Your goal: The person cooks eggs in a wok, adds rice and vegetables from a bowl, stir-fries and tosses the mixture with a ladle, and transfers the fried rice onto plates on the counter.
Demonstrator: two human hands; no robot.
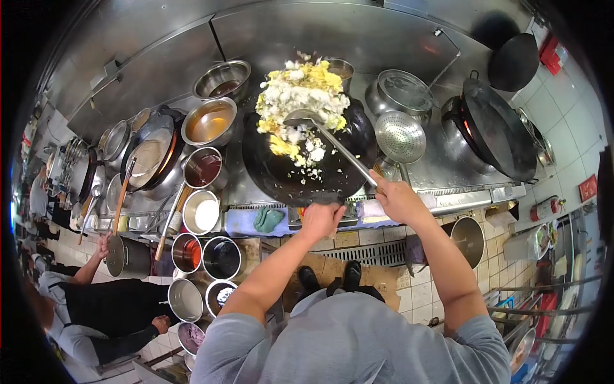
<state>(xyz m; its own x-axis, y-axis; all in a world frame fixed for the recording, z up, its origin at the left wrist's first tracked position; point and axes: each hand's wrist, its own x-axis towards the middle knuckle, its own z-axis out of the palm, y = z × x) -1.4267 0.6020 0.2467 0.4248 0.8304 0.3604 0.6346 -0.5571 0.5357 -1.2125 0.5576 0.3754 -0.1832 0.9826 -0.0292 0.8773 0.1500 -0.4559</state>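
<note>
a round-bottomed wok (272, 173) on the steel bench (441, 171), with a mixture of white rice-like grains and yellow egg (300, 96) spread above its far half, apparently partly airborne. the right hand (396, 200), at the wok's near right, has its fingers wrapped around the handle of a ladle (345, 152), whose bowl meets the mixture. the left hand (323, 221) appears closed on the wok's near edge; its fingers are largely hidden, so how firmly they hold cannot be told. principal hazard: too strong a tilt or a late catch could drop the mixture beyond the wok's far rim. sideways scatter could reach the bowl of amber liquid (189, 133) left of the wok or the perforated strainer (401, 137) to its right. a ladle pushed too hard could flick grains outward. a slipping left grip could let the wok lurch, and its hot rim could burn that hand.
</note>
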